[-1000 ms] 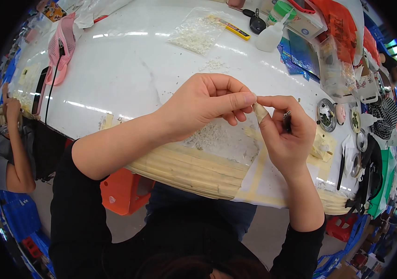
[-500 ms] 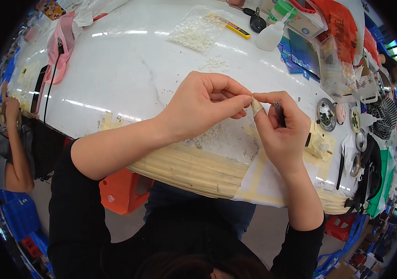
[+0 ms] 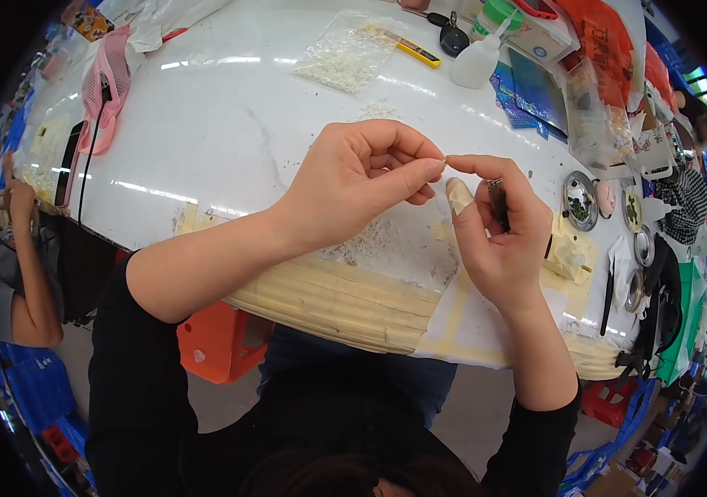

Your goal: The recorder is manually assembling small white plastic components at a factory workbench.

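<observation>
My left hand [image 3: 362, 166] is closed in a pinch above the table, thumb against index finger. Whatever lies between those fingertips is too small to make out. The index fingertip of my right hand [image 3: 507, 228] meets the pinch from the right. Beige tape [image 3: 458, 195] wraps my right thumb, which stands apart from the index finger. Curled inside the other right fingers is a small dark metal tool [image 3: 498, 205], its kind hidden by the hand. Below the hands, tiny pale bits [image 3: 370, 244] are strewn over the white tabletop [image 3: 204, 124].
A clear bag of pale bits [image 3: 341, 62] lies beyond my hands, near a yellow cutter [image 3: 416, 51] and a white squeeze bottle [image 3: 478, 65]. Small metal dishes [image 3: 579, 201] stand right. Yellowish tape [image 3: 337, 298] covers the near edge. A co-worker's arm [image 3: 29, 257] is at far left.
My right thumb has come away from the left fingertips, while the right index finger has straightened toward them. Both hands have shifted slightly; the left remains pinched.
</observation>
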The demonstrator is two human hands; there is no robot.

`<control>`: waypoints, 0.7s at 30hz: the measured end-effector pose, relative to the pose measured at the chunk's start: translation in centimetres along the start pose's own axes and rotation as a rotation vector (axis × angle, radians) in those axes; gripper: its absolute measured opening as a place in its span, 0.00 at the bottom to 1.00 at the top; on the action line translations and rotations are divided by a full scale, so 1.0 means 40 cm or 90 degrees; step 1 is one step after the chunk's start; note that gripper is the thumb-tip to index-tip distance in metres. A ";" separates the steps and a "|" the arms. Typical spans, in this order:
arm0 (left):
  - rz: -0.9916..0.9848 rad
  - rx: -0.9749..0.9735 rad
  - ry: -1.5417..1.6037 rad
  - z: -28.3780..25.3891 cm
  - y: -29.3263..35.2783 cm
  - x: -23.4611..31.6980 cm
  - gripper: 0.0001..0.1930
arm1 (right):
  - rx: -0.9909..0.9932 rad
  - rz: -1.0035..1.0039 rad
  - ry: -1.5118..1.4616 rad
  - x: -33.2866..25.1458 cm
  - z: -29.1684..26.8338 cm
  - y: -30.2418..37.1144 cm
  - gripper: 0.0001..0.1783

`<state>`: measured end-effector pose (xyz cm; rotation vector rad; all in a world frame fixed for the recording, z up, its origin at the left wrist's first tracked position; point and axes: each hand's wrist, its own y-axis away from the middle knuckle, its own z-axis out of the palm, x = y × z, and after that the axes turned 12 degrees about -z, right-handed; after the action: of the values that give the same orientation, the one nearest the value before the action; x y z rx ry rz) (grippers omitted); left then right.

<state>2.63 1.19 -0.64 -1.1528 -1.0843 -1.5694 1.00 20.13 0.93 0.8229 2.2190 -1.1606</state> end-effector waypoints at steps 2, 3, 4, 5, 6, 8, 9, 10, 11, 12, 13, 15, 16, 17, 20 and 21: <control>0.001 -0.005 0.005 0.000 0.000 -0.001 0.09 | 0.001 0.002 -0.008 -0.003 0.001 -0.003 0.14; 0.000 -0.010 0.014 0.000 0.000 -0.001 0.09 | 0.002 0.002 -0.013 -0.005 0.001 -0.004 0.14; -0.002 -0.015 0.024 0.000 0.000 -0.002 0.09 | -0.009 -0.004 -0.007 -0.003 -0.002 -0.004 0.13; -0.004 -0.020 0.034 -0.001 0.000 -0.003 0.09 | -0.020 -0.009 -0.001 0.001 -0.005 -0.004 0.12; -0.010 -0.024 0.038 -0.001 -0.001 -0.003 0.09 | -0.031 -0.014 0.006 0.004 -0.007 -0.004 0.12; -0.023 -0.033 0.046 -0.003 -0.002 -0.002 0.09 | -0.036 -0.020 0.039 0.009 -0.003 -0.003 0.12; -0.022 -0.040 0.047 -0.004 -0.001 -0.002 0.09 | -0.039 -0.023 0.056 0.011 -0.002 -0.002 0.13; -0.020 -0.046 0.048 -0.004 -0.001 -0.001 0.09 | -0.050 -0.014 0.067 0.012 -0.003 -0.003 0.13; -0.019 -0.052 0.049 -0.005 -0.001 -0.001 0.09 | -0.060 -0.004 0.078 0.013 -0.003 -0.003 0.13; -0.038 -0.060 0.058 -0.004 -0.001 0.003 0.09 | -0.070 0.005 0.091 0.013 -0.005 -0.003 0.13; -0.057 -0.067 0.068 -0.002 -0.001 0.007 0.10 | -0.071 0.014 0.095 0.012 -0.007 -0.003 0.13; -0.100 -0.084 0.101 -0.003 -0.001 0.008 0.10 | -0.074 0.030 0.101 0.008 -0.008 -0.004 0.13; -0.124 -0.093 0.125 -0.007 -0.002 0.004 0.10 | -0.063 0.025 0.089 0.008 -0.007 -0.005 0.12; -0.147 -0.102 0.149 -0.010 -0.003 0.002 0.10 | -0.051 0.020 0.077 0.007 -0.005 -0.005 0.11; -0.189 -0.134 0.206 -0.012 -0.004 0.006 0.10 | -0.017 -0.007 0.044 0.012 -0.004 -0.003 0.09; -0.197 -0.150 0.214 -0.014 -0.005 0.005 0.10 | -0.006 -0.017 0.034 0.014 -0.004 -0.002 0.09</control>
<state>2.28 0.68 -0.58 -0.8521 -0.8985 -2.0919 0.52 20.37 0.69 0.8311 2.2833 -1.1534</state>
